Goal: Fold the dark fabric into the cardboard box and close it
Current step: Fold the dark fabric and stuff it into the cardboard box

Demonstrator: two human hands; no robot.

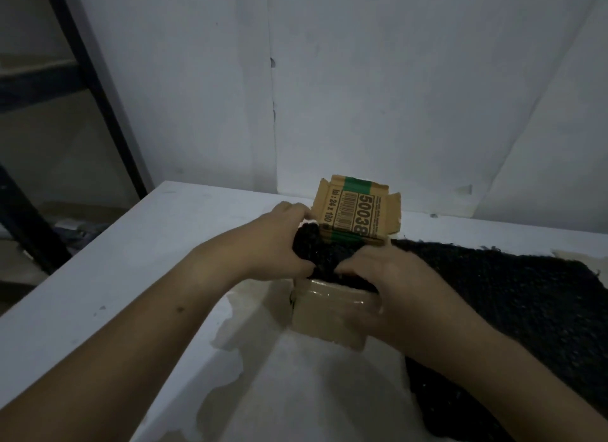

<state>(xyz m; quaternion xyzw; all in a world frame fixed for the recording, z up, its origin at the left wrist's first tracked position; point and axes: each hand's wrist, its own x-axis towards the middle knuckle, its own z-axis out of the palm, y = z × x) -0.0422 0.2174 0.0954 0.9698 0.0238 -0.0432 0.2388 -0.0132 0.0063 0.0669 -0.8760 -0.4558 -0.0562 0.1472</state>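
Observation:
A small cardboard box [329,313] stands on the white table, its far flap [355,211] upright and printed with a barcode, green bands and the number 5003. Dark knitted fabric [526,310] spreads over the table to the right, and one bunched end of it sits in the box's open top. My left hand [279,241] grips that bunched end at the box's left rim. My right hand [381,277] holds the fabric at the box's front right, its fingers curled into it. The inside of the box is hidden by fabric and hands.
The white table [148,277] has a peeling surface with bare brown patches [256,316] in front of the box. A white wall [362,96] rises right behind the box. A dark metal shelf frame [88,79] stands beyond the table's left edge.

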